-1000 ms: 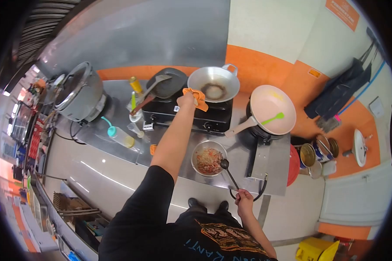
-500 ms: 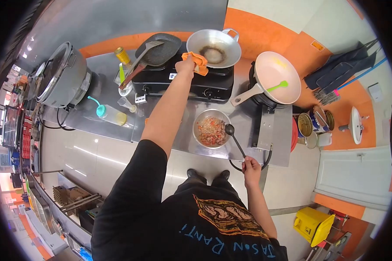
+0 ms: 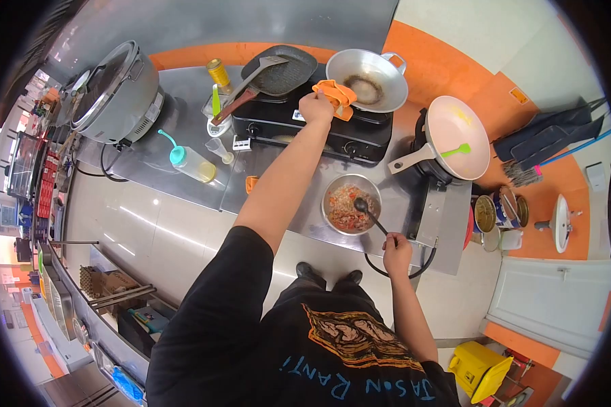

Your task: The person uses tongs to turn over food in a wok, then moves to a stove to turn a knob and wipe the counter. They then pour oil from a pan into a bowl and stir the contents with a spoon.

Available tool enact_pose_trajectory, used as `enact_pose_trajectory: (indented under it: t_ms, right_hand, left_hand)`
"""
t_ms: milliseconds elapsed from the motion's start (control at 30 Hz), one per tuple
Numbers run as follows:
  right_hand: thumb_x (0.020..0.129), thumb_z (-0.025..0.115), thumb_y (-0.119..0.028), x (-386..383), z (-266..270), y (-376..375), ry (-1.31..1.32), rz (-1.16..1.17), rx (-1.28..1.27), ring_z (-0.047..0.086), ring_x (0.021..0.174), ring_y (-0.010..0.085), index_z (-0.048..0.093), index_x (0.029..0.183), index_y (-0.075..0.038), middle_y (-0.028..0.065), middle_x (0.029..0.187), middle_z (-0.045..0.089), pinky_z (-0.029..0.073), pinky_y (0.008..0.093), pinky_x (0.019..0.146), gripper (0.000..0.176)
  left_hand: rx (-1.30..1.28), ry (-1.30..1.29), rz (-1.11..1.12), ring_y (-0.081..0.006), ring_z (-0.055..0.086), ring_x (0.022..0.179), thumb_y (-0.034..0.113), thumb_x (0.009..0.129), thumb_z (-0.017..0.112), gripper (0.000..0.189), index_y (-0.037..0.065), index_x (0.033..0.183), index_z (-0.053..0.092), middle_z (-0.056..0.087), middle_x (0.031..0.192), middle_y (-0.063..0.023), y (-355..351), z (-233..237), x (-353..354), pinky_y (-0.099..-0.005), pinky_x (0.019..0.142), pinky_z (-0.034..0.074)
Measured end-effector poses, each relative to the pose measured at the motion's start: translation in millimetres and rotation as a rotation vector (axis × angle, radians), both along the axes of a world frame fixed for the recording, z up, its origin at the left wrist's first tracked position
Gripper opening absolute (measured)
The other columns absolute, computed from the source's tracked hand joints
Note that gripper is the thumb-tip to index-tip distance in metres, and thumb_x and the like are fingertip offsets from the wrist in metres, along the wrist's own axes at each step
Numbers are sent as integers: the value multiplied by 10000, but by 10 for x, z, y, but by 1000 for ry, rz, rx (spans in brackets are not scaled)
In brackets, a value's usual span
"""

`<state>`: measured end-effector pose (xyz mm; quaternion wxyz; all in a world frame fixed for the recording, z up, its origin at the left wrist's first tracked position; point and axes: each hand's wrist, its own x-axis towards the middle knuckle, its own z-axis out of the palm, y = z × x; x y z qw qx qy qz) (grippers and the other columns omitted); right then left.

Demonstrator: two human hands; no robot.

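My left hand (image 3: 316,108) is closed on a folded orange cloth (image 3: 337,93) at the near left edge of a metal wok (image 3: 380,66). The wok sits tilted on the right side of a black two-burner gas stove (image 3: 305,139); any handle under the cloth is hidden. My right hand (image 3: 396,254) grips the handle of a black ladle (image 3: 375,221). The ladle's head is in a metal bowl (image 3: 325,195) of chopped reddish and pale food (image 3: 346,214). The bowl stands on the steel counter in front of the stove.
A square grill pan (image 3: 288,71) with a spatula (image 3: 271,61) lies on the left burner. To the right, a pale frying pan (image 3: 458,122) holds a green spatula (image 3: 458,150). Further left are a squeeze bottle (image 3: 191,165) and a large cooker (image 3: 119,102).
The camera view has shifted, so the counter appears further right. My right hand has brought the ladle's head from the bowl's right rim inward over the food. My left hand still holds the cloth by the wok.
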<state>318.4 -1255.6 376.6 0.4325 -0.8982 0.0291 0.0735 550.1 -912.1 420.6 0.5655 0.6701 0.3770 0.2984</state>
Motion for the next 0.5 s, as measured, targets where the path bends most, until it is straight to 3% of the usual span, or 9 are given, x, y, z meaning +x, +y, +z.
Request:
enact_pose_trajectory:
  t_ms: [33, 67, 233, 300, 433, 500]
  right_hand:
    - [931, 589, -135, 10, -9, 12, -26, 25, -21, 665, 614, 255, 690, 922, 33, 143, 663, 669, 498, 377, 604, 196]
    - [916, 595, -130, 25, -24, 23, -54, 49, -43, 678, 632, 292, 691, 920, 31, 165, 676, 677, 509, 399, 620, 188]
    - [861, 605, -108, 60, -37, 76, -111, 206, -315, 685, 738, 418, 697, 931, 15, 229, 764, 696, 540, 484, 713, 169]
    - [843, 593, -79, 101, -30, 116, -79, 251, -409, 676, 751, 431, 708, 944, 0, 223, 766, 698, 545, 486, 723, 172]
    - [834, 598, -92, 119, 164, 257, -150, 426, -558, 687, 774, 400, 675, 1102, -47, 195, 946, 688, 564, 485, 732, 283]
    - [883, 579, -143, 143, 86, 269, -115, 503, -669, 693, 780, 383, 659, 1083, -55, 176, 981, 669, 564, 482, 711, 233]
  left_hand:
    - [73, 17, 4, -365, 702, 791, 171, 977, 590, 281, -76, 916, 710, 714, 848, -225, -17, 11, -5, -425, 740, 517]
    - [162, -72, 71, -285, 683, 644, 176, 977, 597, 291, -72, 866, 702, 697, 740, -191, -13, -110, 56, -390, 658, 505]
    - [414, -174, 90, -266, 679, 623, 160, 965, 598, 293, -69, 799, 676, 686, 710, -163, 35, -347, 100, -388, 621, 496]
    - [339, -159, 28, -344, 622, 763, 149, 907, 640, 225, -54, 812, 657, 638, 767, -192, -37, -154, -71, -443, 731, 489]
    - [-107, -222, 34, -238, 645, 673, 129, 867, 653, 178, -45, 830, 663, 669, 754, -131, -30, -330, -57, -364, 664, 502]
    - [-276, -230, 55, -191, 650, 651, 113, 852, 653, 160, -47, 847, 664, 677, 745, -100, -39, -389, -148, -331, 640, 502]
